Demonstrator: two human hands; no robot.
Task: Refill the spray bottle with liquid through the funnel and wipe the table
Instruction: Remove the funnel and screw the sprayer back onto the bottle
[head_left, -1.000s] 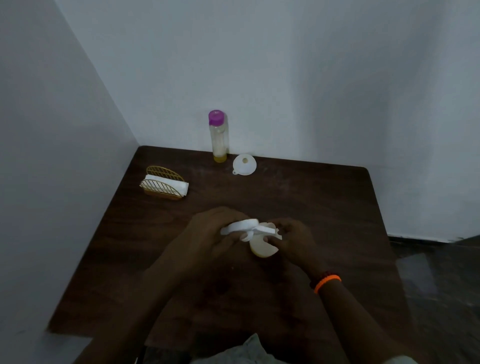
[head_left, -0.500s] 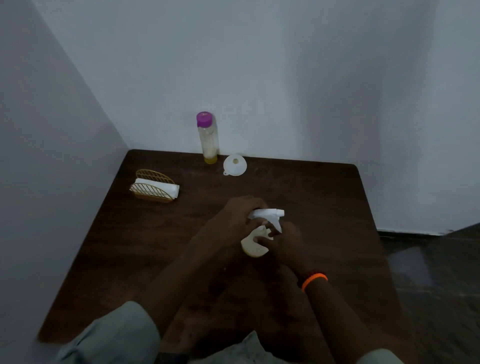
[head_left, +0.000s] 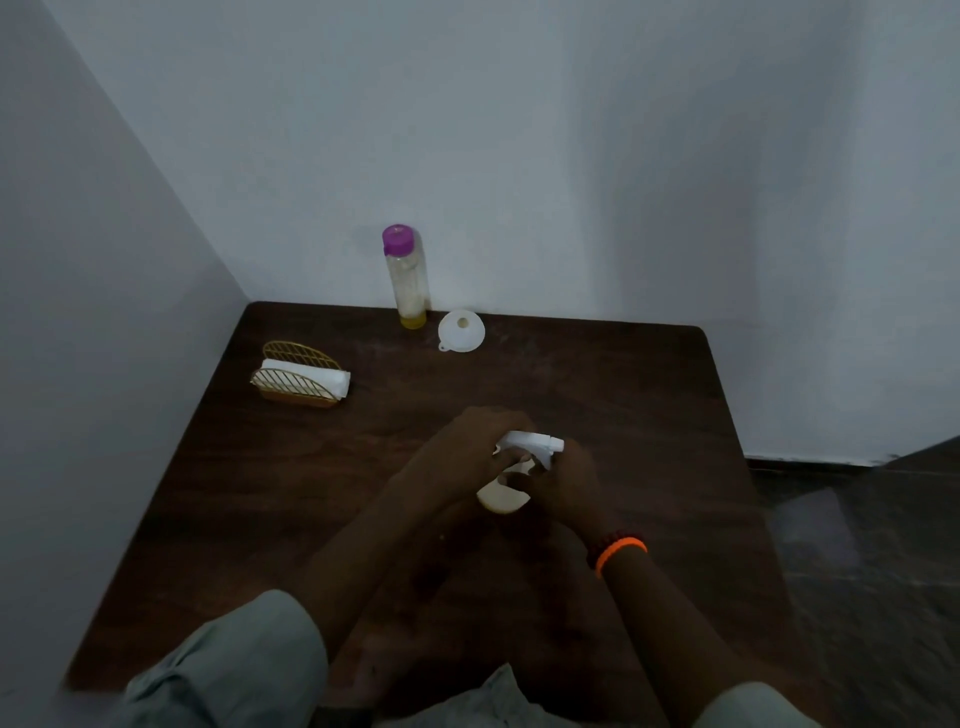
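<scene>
We see left hand (head_left: 470, 447) gripping spray head (head_left: 530, 444), right hand (head_left: 558, 480) fingers wrapped round spray bottle (head_left: 501, 499) at counter (head_left: 597, 395) centre; nozzle swung right since second ago, so we judge head unscrewing; funnel (head_left: 461, 331), refill bottle (head_left: 406, 275) wait at back
</scene>
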